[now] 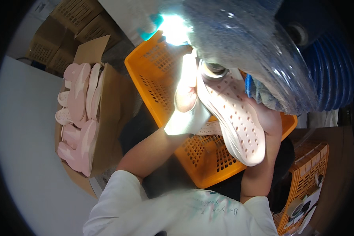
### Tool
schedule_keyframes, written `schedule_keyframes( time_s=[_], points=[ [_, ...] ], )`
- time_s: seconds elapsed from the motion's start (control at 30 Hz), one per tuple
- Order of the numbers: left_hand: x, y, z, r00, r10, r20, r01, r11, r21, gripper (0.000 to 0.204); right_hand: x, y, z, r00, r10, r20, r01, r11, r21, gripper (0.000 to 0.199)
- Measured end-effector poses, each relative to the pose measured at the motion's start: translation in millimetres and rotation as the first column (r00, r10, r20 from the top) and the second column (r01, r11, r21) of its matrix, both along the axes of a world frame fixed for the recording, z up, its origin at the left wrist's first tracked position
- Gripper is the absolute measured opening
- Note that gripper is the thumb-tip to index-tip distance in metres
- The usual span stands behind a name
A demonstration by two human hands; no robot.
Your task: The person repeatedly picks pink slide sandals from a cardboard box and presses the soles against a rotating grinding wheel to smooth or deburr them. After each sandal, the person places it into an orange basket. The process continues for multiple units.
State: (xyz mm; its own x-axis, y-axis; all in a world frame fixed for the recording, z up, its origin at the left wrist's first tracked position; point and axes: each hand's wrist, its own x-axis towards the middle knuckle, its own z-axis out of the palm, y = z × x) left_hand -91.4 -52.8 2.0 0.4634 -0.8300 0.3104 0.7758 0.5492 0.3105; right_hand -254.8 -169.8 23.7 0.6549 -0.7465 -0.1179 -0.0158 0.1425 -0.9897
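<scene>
Pale pink shoe (244, 126), center-right of frame, slanted, pierced face up, between both hands. Left hand (187, 96) along its left edge, right hand (265, 116) at its right edge. Both grips closed on the shoe; fingertips washed out on the left, hidden on the right, so can't tell how hard they press.

Far end of shoe goes in under the machine (240, 35), upper right, right by a round metal part (214, 70); can't tell if touching. Main risk: left fingers sit near that part, so a slip or twist could knock or pinch them. Uneven hold could tilt the shoe and scuff its rim. Right fingers could snag on the loose cloth (259, 92) beside them.

Bright light (175, 29), top center, blows out the left hand, so a misjudged angle is likely. If dropped, shoe probably lands in the orange crate (208, 179) below, maybe hitting the second shoe (210, 129) there. Cardboard box (116, 118) of pink shoes at left looks well clear.
</scene>
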Motion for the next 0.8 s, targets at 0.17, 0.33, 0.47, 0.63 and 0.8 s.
schedule_keyframes(
  time_s=[0.17, 0.33, 0.47, 0.63, 0.8],
  points=[
    [1.3, -1.7, -14.6, 0.986, 0.159, -0.045, -0.156, 0.986, 0.064, 0.036, 30.0, -10.3, -12.7, 0.982, -0.003, 0.19, -0.007, 0.999, 0.05, 0.055],
    [1.4, 1.5, -11.9, 0.997, -0.003, -0.079, -0.004, 0.996, -0.09, 0.033, 71.8, -26.3, -25.4, 0.893, 0.009, 0.449, -0.061, 0.993, 0.101, 0.054],
    [6.7, 4.0, 1.0, 0.992, 0.091, -0.082, -0.089, 0.996, 0.019, 0.038, 97.8, -34.8, -31.1, 0.819, 0.003, 0.574, -0.101, 0.985, 0.139, 0.053],
    [16.6, -1.0, 19.6, 0.985, 0.163, -0.063, -0.162, 0.987, 0.021, 0.048, 107.9, -37.5, -33.1, 0.781, -0.002, 0.625, -0.117, 0.982, 0.149, 0.053],
    [21.7, -8.7, 30.1, 0.984, 0.173, -0.046, -0.171, 0.985, 0.032, 0.056, 105.5, -34.7, -31.6, 0.759, -0.038, 0.651, -0.091, 0.982, 0.164, 0.052]
  ],
)
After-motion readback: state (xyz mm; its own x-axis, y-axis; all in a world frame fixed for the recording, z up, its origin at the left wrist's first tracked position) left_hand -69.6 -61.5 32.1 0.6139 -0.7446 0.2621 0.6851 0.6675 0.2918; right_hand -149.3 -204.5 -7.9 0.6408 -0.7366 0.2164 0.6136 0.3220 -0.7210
